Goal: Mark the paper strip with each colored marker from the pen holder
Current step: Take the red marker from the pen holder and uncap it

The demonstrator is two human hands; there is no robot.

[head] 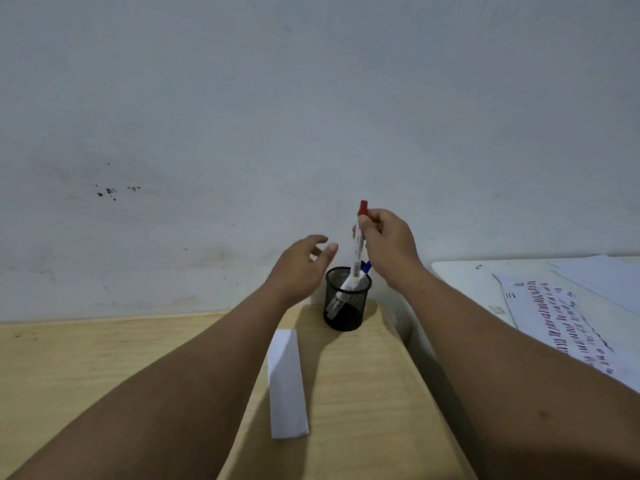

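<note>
A black mesh pen holder stands at the far edge of the wooden table, near the wall. My right hand pinches a white marker with a red cap upright above the holder, its lower end still inside the rim. A blue-capped marker leans in the holder behind it. My left hand hovers open just left of the holder, fingers spread, touching nothing. A white paper strip lies flat on the table in front of the holder, between my forearms.
A white table stands to the right, separated by a narrow gap, with paper sheets bearing red and blue marks on it. A pale wall rises directly behind the holder.
</note>
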